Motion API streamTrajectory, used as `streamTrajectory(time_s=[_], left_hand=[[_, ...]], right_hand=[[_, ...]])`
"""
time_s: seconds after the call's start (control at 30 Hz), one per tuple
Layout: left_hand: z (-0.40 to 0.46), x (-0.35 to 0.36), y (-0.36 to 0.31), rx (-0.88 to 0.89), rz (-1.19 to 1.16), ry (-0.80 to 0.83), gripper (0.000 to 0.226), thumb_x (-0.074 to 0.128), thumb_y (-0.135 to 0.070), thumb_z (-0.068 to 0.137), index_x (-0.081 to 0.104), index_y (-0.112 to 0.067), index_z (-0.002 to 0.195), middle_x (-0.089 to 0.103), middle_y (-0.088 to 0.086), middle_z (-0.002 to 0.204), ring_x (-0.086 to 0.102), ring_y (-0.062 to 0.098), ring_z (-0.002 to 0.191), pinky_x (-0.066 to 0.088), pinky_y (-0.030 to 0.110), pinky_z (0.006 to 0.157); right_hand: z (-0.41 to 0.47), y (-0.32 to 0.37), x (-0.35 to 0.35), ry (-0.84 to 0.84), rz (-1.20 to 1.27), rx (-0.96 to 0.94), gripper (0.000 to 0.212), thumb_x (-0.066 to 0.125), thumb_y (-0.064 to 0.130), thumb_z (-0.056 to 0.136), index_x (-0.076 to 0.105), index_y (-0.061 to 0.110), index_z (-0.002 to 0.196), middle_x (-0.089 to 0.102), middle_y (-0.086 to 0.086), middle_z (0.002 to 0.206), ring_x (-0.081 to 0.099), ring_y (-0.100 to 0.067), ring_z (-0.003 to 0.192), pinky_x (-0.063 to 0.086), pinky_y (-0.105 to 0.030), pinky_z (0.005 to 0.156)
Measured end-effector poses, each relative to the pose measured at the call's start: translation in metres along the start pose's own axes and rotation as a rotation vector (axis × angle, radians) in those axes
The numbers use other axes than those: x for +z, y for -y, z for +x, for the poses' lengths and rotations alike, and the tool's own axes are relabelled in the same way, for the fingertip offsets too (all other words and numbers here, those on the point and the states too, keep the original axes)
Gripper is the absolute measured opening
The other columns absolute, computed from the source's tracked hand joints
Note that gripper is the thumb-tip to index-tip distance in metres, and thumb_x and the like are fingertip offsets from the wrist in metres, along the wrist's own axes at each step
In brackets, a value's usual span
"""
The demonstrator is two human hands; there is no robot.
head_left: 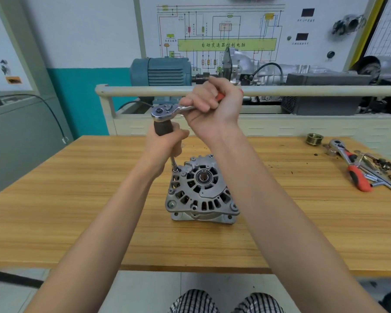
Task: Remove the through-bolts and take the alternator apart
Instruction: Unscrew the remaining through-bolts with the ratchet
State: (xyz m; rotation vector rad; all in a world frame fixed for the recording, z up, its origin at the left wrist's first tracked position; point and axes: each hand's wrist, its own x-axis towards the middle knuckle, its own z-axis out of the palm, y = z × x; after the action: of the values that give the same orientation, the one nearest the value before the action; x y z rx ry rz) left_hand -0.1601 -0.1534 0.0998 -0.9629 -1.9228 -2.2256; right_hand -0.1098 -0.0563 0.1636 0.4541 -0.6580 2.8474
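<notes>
Right hand point(212, 102) grips the ratchet point(167, 111), left hand point(165, 138) its dark extension grip point(162, 128) (socket on the alternator point(201, 190)).

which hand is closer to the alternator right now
Left. The left hand grips the dark driver handle just above the alternator; the right hand is higher up, gripping the ratchet handle.

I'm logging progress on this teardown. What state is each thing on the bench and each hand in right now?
alternator: upright on the table, housing still assembled.
ratchet: on a dark-gripped extension standing on a bolt at the alternator's upper left.
left hand: grips the extension.
right hand: grips the ratchet handle.
pulley: off, lying at the table's far right.
second ratchet: lying unused among loose parts.
</notes>
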Motion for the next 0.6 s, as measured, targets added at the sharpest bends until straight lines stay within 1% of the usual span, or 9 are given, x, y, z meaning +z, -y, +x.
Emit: streamTrajectory(time_s=[0.1,0.13,0.2,0.23,0.3,0.37,0.43,0.53,0.6], left_hand=[[-0.001,0.009,0.004,0.041,-0.040,-0.238,0.038,0.054,0.002,0.073,0.041,-0.023,0.046,0.037,-0.003,0.045,0.031,0.011,0.038,0.028,0.017,0.042],[-0.001,0.012,0.005,0.057,-0.048,-0.299,0.036,0.055,0.006,0.077,0.042,-0.019,0.054,0.039,0.004,0.053,0.035,0.014,0.046,0.031,0.021,0.047],[-0.001,0.017,0.006,0.082,-0.060,-0.373,0.027,0.057,0.007,0.082,0.046,-0.012,0.066,0.042,0.011,0.070,0.038,0.021,0.065,0.034,0.034,0.058],[-0.001,0.018,0.007,0.088,-0.065,-0.395,0.023,0.058,0.005,0.082,0.048,-0.010,0.069,0.043,0.012,0.073,0.038,0.023,0.069,0.033,0.038,0.061],[-0.002,0.019,0.007,0.077,-0.057,-0.420,0.025,0.061,0.001,0.080,0.047,-0.013,0.065,0.043,0.010,0.069,0.038,0.021,0.064,0.033,0.036,0.059],[-0.003,0.014,0.006,0.052,-0.019,-0.346,0.026,0.061,-0.006,0.070,0.043,-0.017,0.054,0.039,0.006,0.053,0.036,0.017,0.049,0.032,0.027,0.050],[-0.002,0.006,0.003,0.041,0.047,-0.170,0.030,0.060,-0.010,0.064,0.044,-0.023,0.042,0.038,-0.003,0.040,0.032,0.012,0.037,0.030,0.021,0.044],[0.000,-0.005,-0.005,0.027,0.053,0.098,0.037,0.061,-0.008,0.068,0.046,-0.021,0.037,0.037,-0.007,0.036,0.030,0.011,0.034,0.028,0.023,0.045],[0.002,-0.009,-0.007,-0.006,0.024,0.189,0.041,0.061,-0.006,0.070,0.043,-0.021,0.036,0.034,-0.006,0.035,0.027,0.012,0.034,0.027,0.022,0.045]], right_hand=[[-0.023,-0.022,-0.007,0.080,-0.019,-0.246,0.051,0.032,0.012,0.093,0.036,0.017,0.042,0.026,0.004,0.035,0.027,-0.013,0.034,0.040,-0.025,0.050],[-0.031,-0.030,-0.009,0.115,-0.040,-0.323,0.049,0.034,0.012,0.092,0.037,0.017,0.043,0.028,0.002,0.037,0.030,-0.014,0.036,0.041,-0.028,0.054],[-0.042,-0.042,-0.012,0.159,-0.092,-0.449,0.041,0.039,0.014,0.087,0.036,0.015,0.046,0.031,0.000,0.039,0.033,-0.017,0.040,0.043,-0.030,0.059],[-0.043,-0.044,-0.013,0.173,-0.115,-0.484,0.039,0.040,0.014,0.085,0.037,0.015,0.047,0.031,-0.001,0.039,0.034,-0.017,0.040,0.043,-0.030,0.059],[-0.041,-0.038,-0.012,0.192,-0.134,-0.453,0.042,0.038,0.013,0.087,0.037,0.015,0.045,0.031,-0.001,0.038,0.034,-0.017,0.039,0.042,-0.031,0.060],[-0.031,-0.021,-0.008,0.161,-0.110,-0.299,0.052,0.032,0.012,0.093,0.038,0.017,0.041,0.029,0.002,0.036,0.031,-0.014,0.036,0.039,-0.031,0.058],[-0.016,-0.002,-0.005,0.081,-0.068,-0.106,0.055,0.030,0.014,0.094,0.037,0.016,0.040,0.026,0.003,0.035,0.028,-0.013,0.032,0.038,-0.028,0.054],[0.005,0.014,0.000,0.015,-0.033,0.118,0.054,0.031,0.015,0.093,0.034,0.014,0.039,0.025,0.004,0.034,0.026,-0.012,0.029,0.035,-0.026,0.050],[0.011,0.015,0.002,-0.006,-0.029,0.154,0.054,0.032,0.016,0.093,0.034,0.015,0.039,0.025,0.005,0.033,0.025,-0.011,0.028,0.035,-0.022,0.045]])
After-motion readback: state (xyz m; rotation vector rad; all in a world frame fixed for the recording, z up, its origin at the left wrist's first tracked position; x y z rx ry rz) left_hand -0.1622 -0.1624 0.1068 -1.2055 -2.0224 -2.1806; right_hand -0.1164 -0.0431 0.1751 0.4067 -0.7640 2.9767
